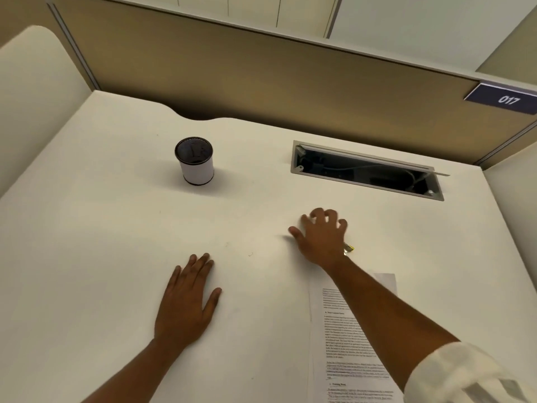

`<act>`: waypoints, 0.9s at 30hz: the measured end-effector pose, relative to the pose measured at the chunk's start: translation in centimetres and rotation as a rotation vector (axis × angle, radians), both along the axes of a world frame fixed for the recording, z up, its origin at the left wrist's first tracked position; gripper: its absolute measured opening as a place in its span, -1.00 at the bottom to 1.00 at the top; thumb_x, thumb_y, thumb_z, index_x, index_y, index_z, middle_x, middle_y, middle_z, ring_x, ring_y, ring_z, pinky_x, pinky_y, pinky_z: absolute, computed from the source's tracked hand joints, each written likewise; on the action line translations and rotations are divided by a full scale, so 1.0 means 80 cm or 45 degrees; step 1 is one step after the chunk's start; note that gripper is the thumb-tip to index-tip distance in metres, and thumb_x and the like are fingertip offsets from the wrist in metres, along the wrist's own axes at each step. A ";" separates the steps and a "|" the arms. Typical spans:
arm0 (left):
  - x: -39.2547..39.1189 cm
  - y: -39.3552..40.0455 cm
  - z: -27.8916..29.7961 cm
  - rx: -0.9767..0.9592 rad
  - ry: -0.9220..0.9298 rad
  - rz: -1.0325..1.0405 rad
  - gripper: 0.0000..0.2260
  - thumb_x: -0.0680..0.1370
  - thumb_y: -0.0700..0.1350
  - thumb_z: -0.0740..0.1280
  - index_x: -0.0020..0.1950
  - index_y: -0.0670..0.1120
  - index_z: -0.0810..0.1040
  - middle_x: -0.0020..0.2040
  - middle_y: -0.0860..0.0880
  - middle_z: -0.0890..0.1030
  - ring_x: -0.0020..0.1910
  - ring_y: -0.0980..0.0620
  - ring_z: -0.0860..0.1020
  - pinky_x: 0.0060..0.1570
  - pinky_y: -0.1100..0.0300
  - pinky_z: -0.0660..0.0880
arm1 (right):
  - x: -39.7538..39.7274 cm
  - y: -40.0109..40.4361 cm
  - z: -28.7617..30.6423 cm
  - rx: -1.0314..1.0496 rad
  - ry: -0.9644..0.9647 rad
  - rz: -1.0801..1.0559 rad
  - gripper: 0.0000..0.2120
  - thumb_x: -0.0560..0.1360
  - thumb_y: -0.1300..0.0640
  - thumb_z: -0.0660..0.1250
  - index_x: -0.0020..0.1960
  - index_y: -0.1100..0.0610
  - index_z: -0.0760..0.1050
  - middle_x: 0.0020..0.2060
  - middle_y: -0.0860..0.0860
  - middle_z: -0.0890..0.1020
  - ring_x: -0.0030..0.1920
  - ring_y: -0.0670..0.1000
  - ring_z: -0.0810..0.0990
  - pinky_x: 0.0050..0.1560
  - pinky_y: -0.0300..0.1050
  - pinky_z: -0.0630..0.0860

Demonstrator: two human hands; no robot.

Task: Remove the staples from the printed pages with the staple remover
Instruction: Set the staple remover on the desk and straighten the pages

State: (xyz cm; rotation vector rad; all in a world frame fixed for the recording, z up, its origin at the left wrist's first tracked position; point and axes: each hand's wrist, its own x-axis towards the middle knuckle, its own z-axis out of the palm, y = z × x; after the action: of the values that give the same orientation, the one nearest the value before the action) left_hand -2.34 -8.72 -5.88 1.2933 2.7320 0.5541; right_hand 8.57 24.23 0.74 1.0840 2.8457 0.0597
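Printed pages (348,338) lower right under forearm; right hand (322,237) fingers spread, left hand (186,301) flat, fingers together on counter (87,228); sleeve could drag pages

Partly hidden under right forearm (386,309): printed pages (348,344), lower end cut by frame edge. Small metallic object (348,249) beside wrist (identity indeterminable). Text illegible.

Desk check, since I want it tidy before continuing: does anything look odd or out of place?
A loose staple lies on the bare desk between the hands, and the cable hatch stands open.
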 end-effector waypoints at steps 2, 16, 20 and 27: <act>-0.001 -0.002 -0.001 -0.002 -0.002 0.001 -0.43 0.64 0.16 0.14 0.62 -0.02 0.22 0.64 0.08 0.17 0.64 0.06 0.09 0.58 -0.04 0.13 | -0.016 -0.032 -0.005 -0.002 0.040 0.215 -0.52 0.57 -0.34 0.15 0.24 -0.02 0.54 0.28 -0.02 0.52 0.35 0.19 0.39 0.32 0.23 0.28; 0.000 0.002 0.000 0.017 0.021 0.010 -0.43 0.63 0.15 0.16 0.60 -0.04 0.25 0.63 0.05 0.21 0.64 0.05 0.11 0.58 -0.05 0.14 | -0.020 -0.140 -0.025 -0.358 0.266 0.314 -0.78 0.64 0.05 0.28 0.03 0.11 0.67 -0.01 -0.02 0.60 0.01 0.09 0.53 -0.17 0.04 0.56; -0.001 0.001 0.000 0.021 0.020 0.012 -0.44 0.63 0.15 0.17 0.59 -0.04 0.26 0.63 0.05 0.22 0.64 0.05 0.12 0.58 -0.05 0.14 | -0.036 -0.137 -0.015 -0.276 0.109 0.403 -0.75 0.64 0.10 0.23 0.02 0.15 0.67 -0.02 0.02 0.60 -0.01 0.12 0.54 -0.12 0.04 0.57; 0.000 0.002 0.001 0.040 0.037 0.022 -0.44 0.63 0.15 0.17 0.58 -0.05 0.29 0.62 0.04 0.26 0.63 0.04 0.14 0.57 -0.06 0.17 | -0.044 -0.143 0.000 0.005 -0.048 0.655 -0.77 0.27 0.38 0.49 -0.36 0.16 0.47 -0.33 0.04 0.52 -0.33 0.09 0.51 -0.53 -0.13 0.27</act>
State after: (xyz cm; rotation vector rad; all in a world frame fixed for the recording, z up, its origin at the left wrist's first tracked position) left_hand -2.36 -8.58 -5.79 1.2958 2.7715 0.5866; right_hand 5.04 12.80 0.71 0.3215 3.0060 0.1199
